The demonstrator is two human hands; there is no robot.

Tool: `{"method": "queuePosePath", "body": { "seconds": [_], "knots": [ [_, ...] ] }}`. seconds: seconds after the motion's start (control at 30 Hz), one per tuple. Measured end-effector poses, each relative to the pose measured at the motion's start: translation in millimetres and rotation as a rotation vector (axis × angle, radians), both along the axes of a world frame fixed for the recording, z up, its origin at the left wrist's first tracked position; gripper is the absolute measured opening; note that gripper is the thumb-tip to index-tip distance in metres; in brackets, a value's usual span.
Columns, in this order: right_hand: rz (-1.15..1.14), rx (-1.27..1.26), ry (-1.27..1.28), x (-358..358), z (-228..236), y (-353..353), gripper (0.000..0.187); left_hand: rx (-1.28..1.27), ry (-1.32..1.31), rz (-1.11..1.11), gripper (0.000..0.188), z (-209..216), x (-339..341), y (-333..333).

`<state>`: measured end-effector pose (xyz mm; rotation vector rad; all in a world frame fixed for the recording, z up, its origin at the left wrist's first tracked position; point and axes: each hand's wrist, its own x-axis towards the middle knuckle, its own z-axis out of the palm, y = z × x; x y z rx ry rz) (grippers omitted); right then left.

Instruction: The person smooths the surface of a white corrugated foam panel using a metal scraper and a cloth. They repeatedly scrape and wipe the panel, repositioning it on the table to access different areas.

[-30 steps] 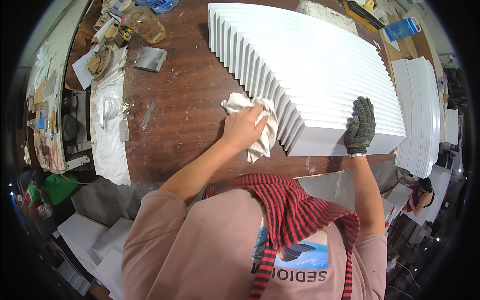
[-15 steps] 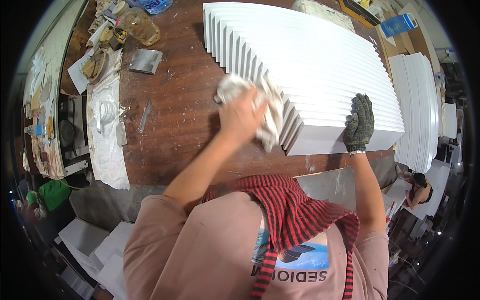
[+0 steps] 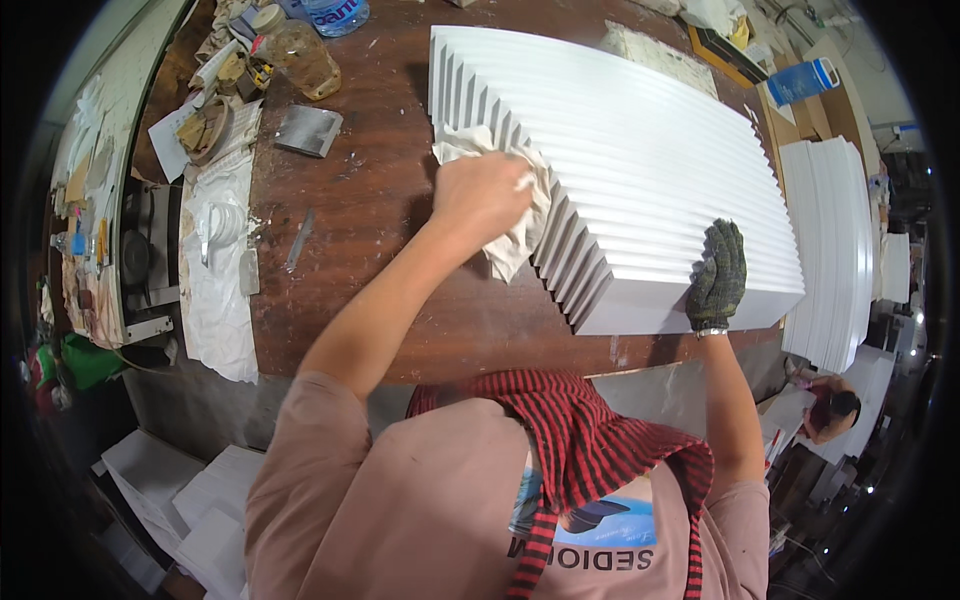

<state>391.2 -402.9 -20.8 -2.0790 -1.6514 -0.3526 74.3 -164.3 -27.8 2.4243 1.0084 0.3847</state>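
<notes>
A stack of white panels [image 3: 600, 150] lies on the brown table, its layers stepped along the left side. My bare left hand [image 3: 482, 200] is closed on a whitish cloth [image 3: 515, 245], which presses against the stepped left edges. Part of the cloth is hidden under the hand. My right hand [image 3: 718, 275], in a dark grey-green knitted glove, rests on the near right part of the stack. Its fingers lie stretched over the panel edges, and nothing is held in it.
On the brown table [image 3: 350, 290] lie a grey metallic block [image 3: 308, 131] and a thin blade-like strip [image 3: 299, 241]. A plastic jar [image 3: 298, 65] stands at the far left. More white panels [image 3: 825, 250] stand at the right, and another person [image 3: 832, 410] sits beyond.
The left hand and cloth have moved slightly farther along the stepped edge, and the cloth looks more bunched. My right hand keeps its place on the stack. The view has shifted a little.
</notes>
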Motion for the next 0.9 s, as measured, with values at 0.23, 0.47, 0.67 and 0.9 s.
{"method": "queuePosePath", "body": {
  "seconds": [0.23, 0.47, 0.67, 0.9],
  "knots": [
    [0.042, 0.049, -0.062, -3, 5, 3, 0.045, 0.388, 0.261, -0.638, 0.006, 168, 11, -29],
    [-0.008, -0.004, -0.052, -3, 8, 1, 0.042, 0.490, 0.031, -0.637, 0.012, 235, -21, -72],
    [0.059, 0.056, -0.086, -1, 12, 6, 0.041, 0.493, 0.101, -0.610, 0.016, 245, -19, -69],
    [0.014, 0.026, -0.050, 2, 7, 1, 0.042, 0.579, 0.147, -0.552, 0.020, 265, -28, -82]
  ]
}}
